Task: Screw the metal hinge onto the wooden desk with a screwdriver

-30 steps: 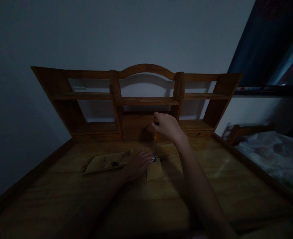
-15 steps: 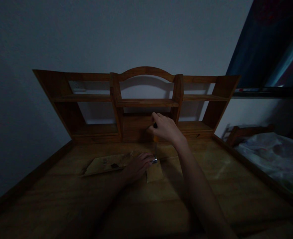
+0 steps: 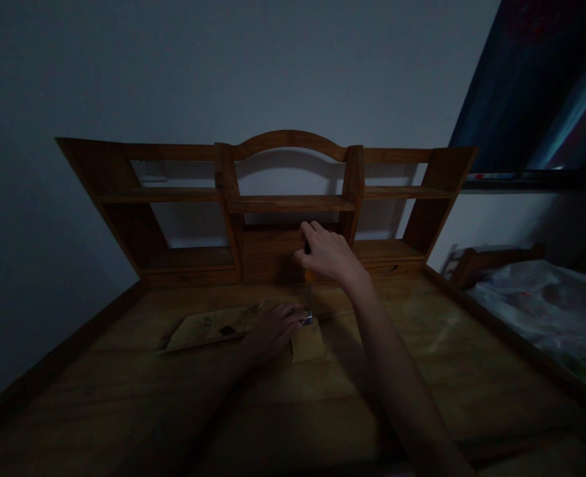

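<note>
Grips slim screwdriver w/ orange-and-black handle & metal shaft in R hand, clamped round handle w/ bent fingers & thumb. Holds it approx. upright, shaft down, tip at small shiny metal fitting mid-desk; can't tell if seated in a screw, too small & dark. Lays L hand low, palm down, fingers close tog., fingertips at left edge of fitting; can't tell if pinching it or just pressing.

Has fitting at far edge of flat, pale-brown, roughly rectangular piece, poss. cardboard, on brown wooden desktop. Also on desktop, just left of L hand & partly hidden by it: long flat tan strip w/ dark stains & ragged ends.

Behind hands, at back of desktop: brown wooden shelf unit w/ arched centre top, in front of plain pale wall. Well off to right, past desk edge: crumpled translucent white plastic sheet or bag.
</note>
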Tool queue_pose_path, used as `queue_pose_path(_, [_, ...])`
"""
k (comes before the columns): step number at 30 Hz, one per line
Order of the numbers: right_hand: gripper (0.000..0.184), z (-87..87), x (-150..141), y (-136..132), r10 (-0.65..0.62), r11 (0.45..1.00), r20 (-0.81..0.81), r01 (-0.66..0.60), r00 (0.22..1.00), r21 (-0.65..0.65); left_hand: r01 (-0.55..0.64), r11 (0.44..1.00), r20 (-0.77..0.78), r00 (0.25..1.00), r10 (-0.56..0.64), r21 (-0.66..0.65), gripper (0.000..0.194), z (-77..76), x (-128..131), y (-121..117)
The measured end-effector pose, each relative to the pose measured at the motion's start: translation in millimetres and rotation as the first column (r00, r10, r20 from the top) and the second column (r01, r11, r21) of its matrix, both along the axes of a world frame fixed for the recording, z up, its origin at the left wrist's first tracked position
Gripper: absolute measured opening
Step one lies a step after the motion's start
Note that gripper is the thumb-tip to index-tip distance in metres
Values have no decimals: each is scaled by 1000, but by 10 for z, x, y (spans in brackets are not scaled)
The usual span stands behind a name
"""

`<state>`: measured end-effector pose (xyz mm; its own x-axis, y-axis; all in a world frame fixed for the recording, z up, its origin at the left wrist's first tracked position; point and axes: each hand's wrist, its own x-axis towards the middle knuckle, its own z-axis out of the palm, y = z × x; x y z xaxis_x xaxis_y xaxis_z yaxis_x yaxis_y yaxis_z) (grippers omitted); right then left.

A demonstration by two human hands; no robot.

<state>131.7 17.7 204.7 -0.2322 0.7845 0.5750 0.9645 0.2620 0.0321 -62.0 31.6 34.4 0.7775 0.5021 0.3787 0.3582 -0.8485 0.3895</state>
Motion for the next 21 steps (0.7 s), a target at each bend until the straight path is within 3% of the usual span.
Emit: queue_pose_path(21, [28,-1,0,-1,6,999,8,-5,1000,-54,-13,1000,-35,999,12,-19,43,24,-7,-20])
